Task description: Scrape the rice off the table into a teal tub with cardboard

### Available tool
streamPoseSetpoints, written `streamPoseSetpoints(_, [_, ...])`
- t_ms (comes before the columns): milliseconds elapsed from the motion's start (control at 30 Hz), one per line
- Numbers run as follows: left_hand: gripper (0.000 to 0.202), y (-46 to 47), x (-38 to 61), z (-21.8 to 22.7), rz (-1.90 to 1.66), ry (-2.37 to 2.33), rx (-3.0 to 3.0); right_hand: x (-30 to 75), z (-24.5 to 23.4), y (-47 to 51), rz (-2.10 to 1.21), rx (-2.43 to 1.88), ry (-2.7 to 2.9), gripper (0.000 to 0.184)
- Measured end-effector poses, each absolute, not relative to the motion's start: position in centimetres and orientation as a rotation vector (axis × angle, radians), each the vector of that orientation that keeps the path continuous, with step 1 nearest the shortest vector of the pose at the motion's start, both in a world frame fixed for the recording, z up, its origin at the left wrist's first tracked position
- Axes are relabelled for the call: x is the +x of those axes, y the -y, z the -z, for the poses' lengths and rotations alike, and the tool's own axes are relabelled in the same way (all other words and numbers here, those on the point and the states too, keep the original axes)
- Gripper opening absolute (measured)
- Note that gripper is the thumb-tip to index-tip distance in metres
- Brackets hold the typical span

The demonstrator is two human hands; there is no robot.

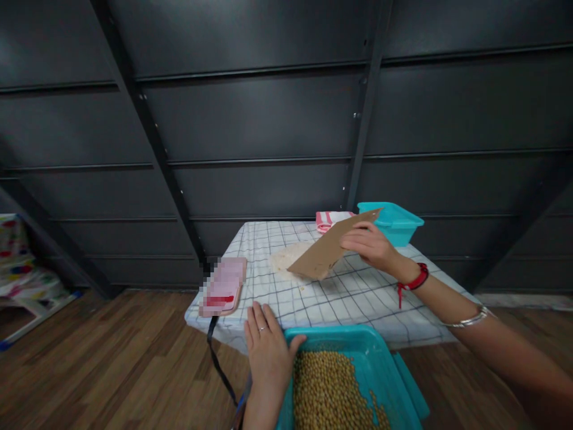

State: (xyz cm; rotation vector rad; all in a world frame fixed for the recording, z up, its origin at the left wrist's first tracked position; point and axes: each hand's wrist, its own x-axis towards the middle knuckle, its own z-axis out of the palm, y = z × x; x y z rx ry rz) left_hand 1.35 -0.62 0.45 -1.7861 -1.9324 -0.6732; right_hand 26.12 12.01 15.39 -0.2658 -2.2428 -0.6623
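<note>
My right hand grips a flat piece of brown cardboard by its right side. The cardboard is tilted over a whitish pile on the checked cloth and hides part of it; what the pile is made of I cannot make out. Stretched out flat, the fingers of my left hand lie at the table's near edge. Its thumb rests across the rim of a turquoise tray, in which many yellowish-brown beans lie.
A white checked cloth covers the table. A pink phone lies at its left edge, with a black strap hanging below. At the back right stand a turquoise basin and a folded pink-striped towel. Behind rises a dark panelled wall.
</note>
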Motion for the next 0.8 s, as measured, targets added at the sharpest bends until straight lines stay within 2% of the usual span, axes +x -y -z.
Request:
streamPoseSetpoints(200, [0.082, 0.6, 1.4, -0.5, 0.684, 1.934, -1.781, 21.9, -14.5, -14.6, 0.744, -0.456, 2.220, 0.033])
streamPoseSetpoints(367, [0.076, 0.9, 1.6, -1.1, 0.665, 1.936, -1.755, 20.3, -14.7, -14.3, 0.874, -0.432, 2.337, 0.028])
streamPoseSetpoints(667, [0.081, 0.6, 1.3, -0.7, 0.663, 1.922, -1.801, 23.4, -14.3, -12.2, 0.743, -0.249, 2.297, 0.027])
streamPoseSetpoints(800, [0.080, 0.7, 1.4, -0.9, 0.664, 1.926, -1.809, 24.7, -14.4, -11.9, 0.696, -0.293, 2.244, 0.034])
